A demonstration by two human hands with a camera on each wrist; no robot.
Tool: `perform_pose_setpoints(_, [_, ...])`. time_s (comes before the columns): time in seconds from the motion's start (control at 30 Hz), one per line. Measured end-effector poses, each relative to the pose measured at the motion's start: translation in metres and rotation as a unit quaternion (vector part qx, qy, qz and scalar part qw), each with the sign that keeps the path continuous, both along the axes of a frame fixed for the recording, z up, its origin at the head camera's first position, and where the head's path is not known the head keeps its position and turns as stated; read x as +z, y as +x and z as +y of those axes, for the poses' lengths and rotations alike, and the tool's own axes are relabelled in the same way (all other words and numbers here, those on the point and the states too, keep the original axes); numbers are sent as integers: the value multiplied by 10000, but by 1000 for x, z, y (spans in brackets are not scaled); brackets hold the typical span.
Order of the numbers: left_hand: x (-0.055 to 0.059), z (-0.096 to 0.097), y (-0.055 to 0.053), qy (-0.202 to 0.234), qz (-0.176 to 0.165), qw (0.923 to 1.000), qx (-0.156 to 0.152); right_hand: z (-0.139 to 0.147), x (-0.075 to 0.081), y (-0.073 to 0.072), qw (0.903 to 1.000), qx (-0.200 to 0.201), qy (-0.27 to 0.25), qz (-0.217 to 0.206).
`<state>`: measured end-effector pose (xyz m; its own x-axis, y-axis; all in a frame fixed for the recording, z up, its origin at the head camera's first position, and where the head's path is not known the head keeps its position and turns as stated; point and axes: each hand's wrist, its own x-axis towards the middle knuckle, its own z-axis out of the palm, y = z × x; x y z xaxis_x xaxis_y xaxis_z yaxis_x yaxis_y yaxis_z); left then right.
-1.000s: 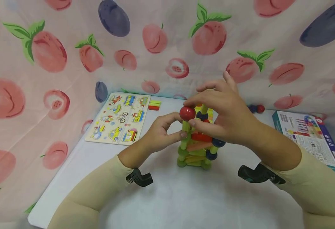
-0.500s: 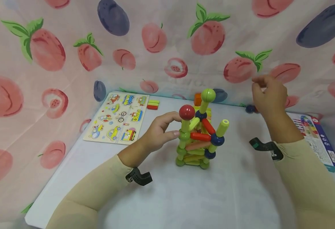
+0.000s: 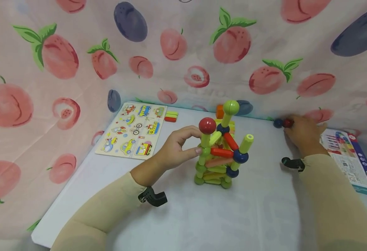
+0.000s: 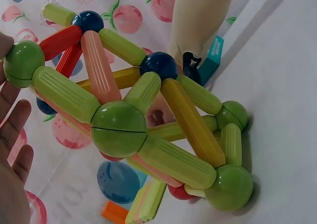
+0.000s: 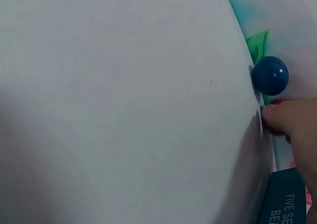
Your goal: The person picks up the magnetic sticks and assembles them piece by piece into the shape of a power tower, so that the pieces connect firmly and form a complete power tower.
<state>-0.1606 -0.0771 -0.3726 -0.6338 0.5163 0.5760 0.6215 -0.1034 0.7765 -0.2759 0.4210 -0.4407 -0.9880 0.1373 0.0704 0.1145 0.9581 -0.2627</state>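
Observation:
A tower of magnetic sticks and balls [image 3: 222,152] stands on the white table, with green and blue balls at its joints and a red ball [image 3: 207,125] on its left top. My left hand [image 3: 180,146] holds the tower's left side, thumb and fingers about the upper green ball [image 4: 24,64]. At the far right, my right hand [image 3: 306,134] grips a loose red ball [image 3: 287,122] by the wall. In the right wrist view the thumb covers most of that ball. A loose blue ball [image 5: 270,76] lies beside it.
A picture puzzle board [image 3: 131,130] lies at back left, with a few short sticks [image 3: 171,116] by it. Behind the tower are more sticks and an orange piece [image 3: 219,111]. A toy box [image 3: 353,160] lies at right, near my right forearm. Fruit-patterned cloth hangs behind.
My right hand has left the red ball on the tower's top, moved right and come down on the loose red ball at the back. My left hand has stayed at the tower.

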Motion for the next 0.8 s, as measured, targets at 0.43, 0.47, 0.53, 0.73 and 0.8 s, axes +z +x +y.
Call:
perform_pose_setpoints(0.43, [-1,2,-2,37,19,9999,-96,-61,65,30,9206,-916,-3193,2054])
perform_pose_setpoints(0.47, [0,3,-2,56,19,9999,-115,-77,80,40,8850,-570,-3930,2432])
perform_pose_setpoints(0.53, [0,3,-1,74,17,9999,-147,-111,106,64,7959,564,-5247,2968])
perform_pose_setpoints(0.73, [-1,1,0,88,-2,9999,-126,-182,138,133,6407,3910,-6035,2689])
perform_pose_setpoints(0.8, [-2,1,0,100,-12,9999,-111,-192,140,147,6623,4201,-5692,2470])
